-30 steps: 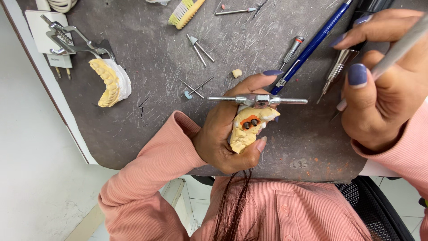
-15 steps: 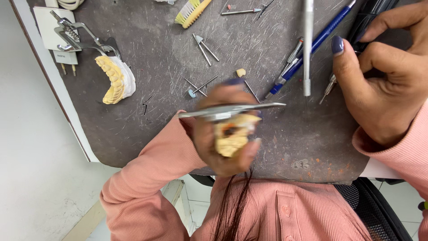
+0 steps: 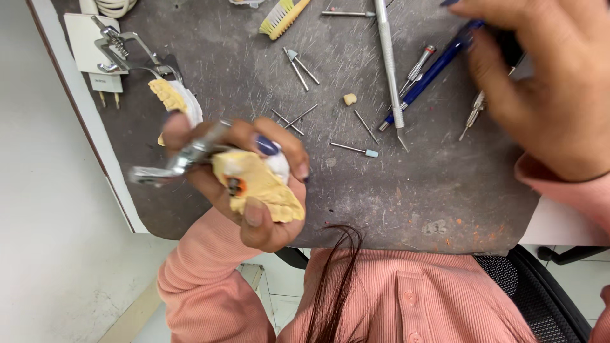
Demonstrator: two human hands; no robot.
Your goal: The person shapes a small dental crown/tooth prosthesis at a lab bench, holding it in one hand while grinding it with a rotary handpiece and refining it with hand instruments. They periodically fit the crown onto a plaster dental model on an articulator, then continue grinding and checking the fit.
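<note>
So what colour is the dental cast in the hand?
Pale yellow, with a small orange patch; the head view shows it on the dental cast in the left hand.

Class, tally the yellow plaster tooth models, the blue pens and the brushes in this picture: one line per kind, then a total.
plaster tooth models: 2, one in the left hand, one lying on the mat
blue pens: 1
brushes: 1
Total: 4

Two yellow dental casts show: one held, one on the mat. One blue pen, one toothbrush, one small tooth-shaped piece, roughly six loose burs.
</note>
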